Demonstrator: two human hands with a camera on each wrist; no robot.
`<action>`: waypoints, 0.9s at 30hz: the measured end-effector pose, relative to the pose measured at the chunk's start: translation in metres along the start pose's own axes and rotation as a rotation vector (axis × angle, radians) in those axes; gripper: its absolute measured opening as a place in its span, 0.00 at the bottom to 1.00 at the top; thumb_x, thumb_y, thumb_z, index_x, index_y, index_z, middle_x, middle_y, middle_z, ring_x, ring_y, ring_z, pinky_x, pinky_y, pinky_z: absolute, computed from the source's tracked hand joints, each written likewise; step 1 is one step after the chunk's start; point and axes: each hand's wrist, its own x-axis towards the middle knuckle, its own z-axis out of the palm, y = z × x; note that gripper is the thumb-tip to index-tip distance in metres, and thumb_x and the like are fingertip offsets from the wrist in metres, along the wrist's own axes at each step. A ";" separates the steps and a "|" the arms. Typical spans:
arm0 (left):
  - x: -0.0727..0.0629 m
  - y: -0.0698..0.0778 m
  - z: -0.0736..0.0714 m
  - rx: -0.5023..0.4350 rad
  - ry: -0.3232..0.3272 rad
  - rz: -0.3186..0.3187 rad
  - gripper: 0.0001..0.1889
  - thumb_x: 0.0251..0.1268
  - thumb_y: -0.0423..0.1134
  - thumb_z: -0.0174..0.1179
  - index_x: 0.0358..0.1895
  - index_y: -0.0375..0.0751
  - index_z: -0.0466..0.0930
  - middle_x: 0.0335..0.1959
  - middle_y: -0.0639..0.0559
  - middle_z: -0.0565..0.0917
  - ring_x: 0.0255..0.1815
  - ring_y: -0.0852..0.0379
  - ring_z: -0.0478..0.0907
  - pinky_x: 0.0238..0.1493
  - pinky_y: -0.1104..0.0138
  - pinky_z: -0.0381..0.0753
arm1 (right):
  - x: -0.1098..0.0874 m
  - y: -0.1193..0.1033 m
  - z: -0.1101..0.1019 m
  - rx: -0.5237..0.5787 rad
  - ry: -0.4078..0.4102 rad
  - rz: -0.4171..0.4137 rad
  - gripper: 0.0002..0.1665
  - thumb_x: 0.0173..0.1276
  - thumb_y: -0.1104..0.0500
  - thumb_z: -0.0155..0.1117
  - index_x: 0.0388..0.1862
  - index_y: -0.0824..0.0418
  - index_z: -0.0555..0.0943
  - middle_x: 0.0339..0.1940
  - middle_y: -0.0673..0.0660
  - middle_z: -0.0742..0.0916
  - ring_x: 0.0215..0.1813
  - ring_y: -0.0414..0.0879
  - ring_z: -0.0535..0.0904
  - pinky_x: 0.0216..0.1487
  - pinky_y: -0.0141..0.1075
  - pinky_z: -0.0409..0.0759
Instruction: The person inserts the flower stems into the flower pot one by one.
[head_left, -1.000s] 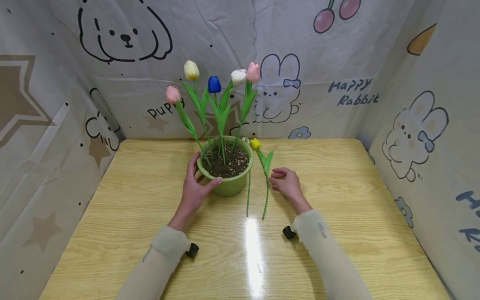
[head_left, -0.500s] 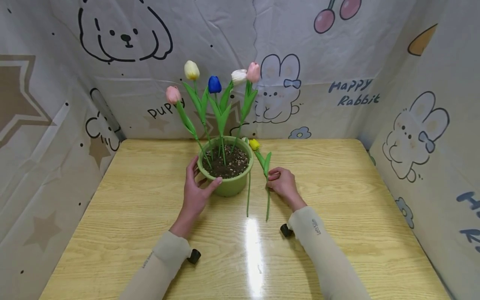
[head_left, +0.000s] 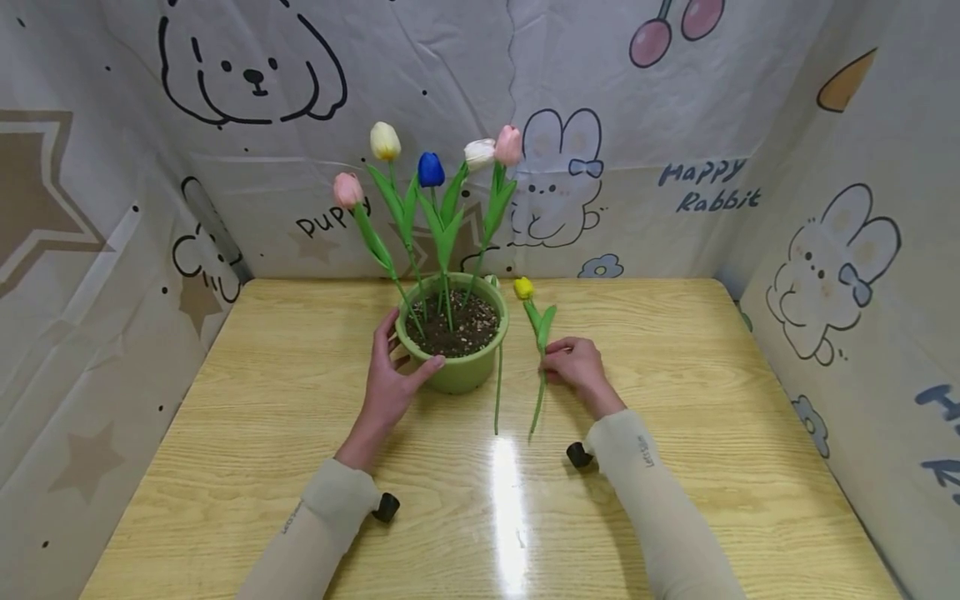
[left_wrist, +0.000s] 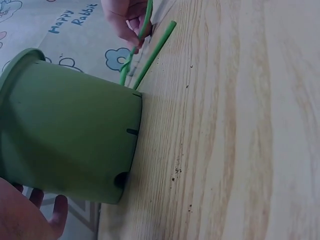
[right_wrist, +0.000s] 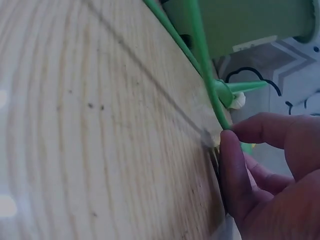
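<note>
My left hand (head_left: 387,385) holds the green flower pot (head_left: 461,375) at its left side, the thumb lying across the front below the rim. Between thumb and fingertips, my right hand (head_left: 576,367) pinches the stem of a yellow tulip (head_left: 524,289) just below its leaves. In the right wrist view that tulip's stem (right_wrist: 204,55) stands off the table, casting a shadow. Soil (head_left: 457,333) fills the pot, with pink, cream, blue and white tulips upright in it. Another loose stem (head_left: 497,400) lies along the pot's right side; its white bloom (right_wrist: 237,101) shows in the right wrist view.
The wooden table (head_left: 300,350) bears a few dark specks (left_wrist: 176,172) of soil near the pot. A printed cloth (head_left: 637,217) hangs behind the table and along both sides. Both wrists wear small black cameras.
My right hand has closed its fingertips on the yellow tulip's stem and shifted it slightly right, away from the pot. The left hand and the pot stay nearly still.
</note>
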 end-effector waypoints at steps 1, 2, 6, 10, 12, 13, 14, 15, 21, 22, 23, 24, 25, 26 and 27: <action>0.000 -0.001 0.000 -0.003 0.000 0.002 0.53 0.62 0.36 0.72 0.84 0.42 0.45 0.81 0.39 0.56 0.77 0.39 0.59 0.74 0.39 0.63 | 0.000 0.001 -0.002 0.026 -0.005 0.004 0.22 0.65 0.70 0.68 0.58 0.72 0.80 0.44 0.62 0.85 0.36 0.45 0.86 0.40 0.34 0.89; 0.000 -0.001 0.001 -0.007 0.000 0.002 0.53 0.62 0.36 0.72 0.84 0.43 0.45 0.81 0.39 0.56 0.77 0.39 0.59 0.74 0.39 0.62 | 0.000 0.002 -0.003 0.056 -0.013 0.006 0.22 0.66 0.71 0.68 0.59 0.73 0.79 0.44 0.62 0.84 0.36 0.45 0.86 0.41 0.34 0.89; 0.000 -0.004 0.001 -0.020 0.004 -0.002 0.53 0.62 0.36 0.72 0.85 0.47 0.45 0.82 0.41 0.56 0.77 0.40 0.58 0.74 0.39 0.62 | -0.001 0.003 -0.010 0.125 -0.058 -0.005 0.25 0.69 0.70 0.65 0.65 0.74 0.76 0.45 0.62 0.86 0.36 0.43 0.87 0.41 0.34 0.89; 0.001 -0.007 0.002 -0.024 0.003 -0.007 0.53 0.63 0.36 0.71 0.85 0.49 0.45 0.82 0.43 0.56 0.77 0.41 0.58 0.74 0.40 0.61 | -0.003 0.002 -0.015 0.164 -0.080 -0.024 0.26 0.73 0.69 0.64 0.69 0.72 0.75 0.48 0.63 0.87 0.33 0.41 0.86 0.38 0.33 0.88; 0.001 -0.007 0.002 -0.024 0.002 -0.007 0.53 0.63 0.36 0.71 0.85 0.48 0.45 0.82 0.43 0.56 0.78 0.41 0.58 0.74 0.40 0.61 | -0.003 0.001 -0.016 0.177 -0.081 -0.033 0.26 0.73 0.68 0.64 0.69 0.71 0.74 0.48 0.62 0.87 0.32 0.40 0.85 0.38 0.33 0.88; 0.001 -0.007 0.002 -0.023 0.002 -0.007 0.53 0.63 0.36 0.71 0.85 0.47 0.45 0.82 0.43 0.56 0.78 0.40 0.58 0.74 0.40 0.61 | -0.004 0.000 -0.017 0.181 -0.079 -0.035 0.26 0.73 0.68 0.64 0.69 0.71 0.75 0.47 0.62 0.87 0.32 0.40 0.85 0.38 0.32 0.88; 0.001 -0.007 0.002 -0.022 0.003 -0.006 0.53 0.63 0.36 0.71 0.85 0.47 0.44 0.82 0.42 0.56 0.78 0.40 0.58 0.74 0.40 0.61 | -0.004 -0.001 -0.017 0.186 -0.079 -0.037 0.26 0.73 0.68 0.64 0.69 0.71 0.75 0.46 0.60 0.87 0.32 0.40 0.85 0.39 0.33 0.88; 0.000 -0.006 0.002 -0.021 0.003 -0.006 0.53 0.63 0.36 0.71 0.85 0.46 0.44 0.82 0.42 0.56 0.78 0.40 0.58 0.74 0.40 0.61 | -0.004 -0.001 -0.018 0.192 -0.079 -0.039 0.26 0.73 0.68 0.64 0.68 0.71 0.75 0.45 0.59 0.86 0.33 0.40 0.85 0.40 0.33 0.88; 0.001 -0.005 0.001 -0.017 -0.001 -0.005 0.53 0.63 0.36 0.71 0.85 0.45 0.44 0.82 0.41 0.55 0.78 0.40 0.58 0.74 0.40 0.61 | -0.004 -0.003 -0.020 0.233 -0.082 -0.051 0.26 0.75 0.66 0.64 0.69 0.72 0.74 0.44 0.53 0.85 0.40 0.40 0.86 0.48 0.36 0.88; 0.001 -0.004 0.001 -0.016 -0.002 -0.006 0.53 0.63 0.36 0.71 0.85 0.46 0.44 0.82 0.41 0.55 0.78 0.40 0.58 0.75 0.40 0.61 | -0.003 -0.003 -0.020 0.241 -0.081 -0.054 0.26 0.75 0.66 0.64 0.69 0.72 0.73 0.44 0.54 0.86 0.40 0.40 0.86 0.48 0.36 0.88; 0.001 -0.004 0.001 -0.016 -0.003 -0.006 0.53 0.63 0.36 0.71 0.85 0.46 0.44 0.82 0.41 0.55 0.78 0.40 0.58 0.75 0.40 0.61 | -0.003 -0.004 -0.021 0.246 -0.080 -0.056 0.26 0.75 0.66 0.64 0.69 0.71 0.73 0.45 0.55 0.86 0.40 0.41 0.86 0.47 0.35 0.89; 0.001 -0.004 0.001 -0.015 -0.004 -0.005 0.53 0.63 0.36 0.71 0.85 0.46 0.44 0.82 0.41 0.55 0.78 0.40 0.58 0.75 0.40 0.61 | -0.003 -0.004 -0.021 0.254 -0.080 -0.058 0.25 0.76 0.66 0.64 0.69 0.71 0.73 0.46 0.56 0.86 0.39 0.41 0.86 0.46 0.35 0.89; 0.001 -0.004 0.001 -0.015 -0.005 -0.004 0.53 0.63 0.36 0.71 0.85 0.46 0.44 0.82 0.41 0.55 0.78 0.40 0.58 0.75 0.40 0.61 | -0.003 -0.004 -0.021 0.259 -0.082 -0.062 0.25 0.76 0.66 0.63 0.69 0.71 0.73 0.48 0.58 0.86 0.40 0.41 0.87 0.45 0.35 0.89; 0.001 -0.004 0.001 -0.014 -0.005 -0.004 0.53 0.63 0.36 0.71 0.85 0.46 0.44 0.82 0.41 0.55 0.78 0.39 0.58 0.74 0.39 0.61 | -0.003 -0.004 -0.022 0.267 -0.082 -0.064 0.25 0.76 0.66 0.63 0.69 0.71 0.72 0.49 0.59 0.87 0.40 0.42 0.87 0.44 0.35 0.89; 0.001 -0.004 0.001 -0.012 -0.007 -0.004 0.53 0.64 0.36 0.71 0.85 0.46 0.44 0.82 0.41 0.55 0.78 0.39 0.57 0.75 0.39 0.61 | -0.003 -0.005 -0.022 0.269 -0.087 -0.068 0.25 0.77 0.65 0.62 0.69 0.71 0.72 0.50 0.60 0.87 0.40 0.42 0.87 0.43 0.35 0.89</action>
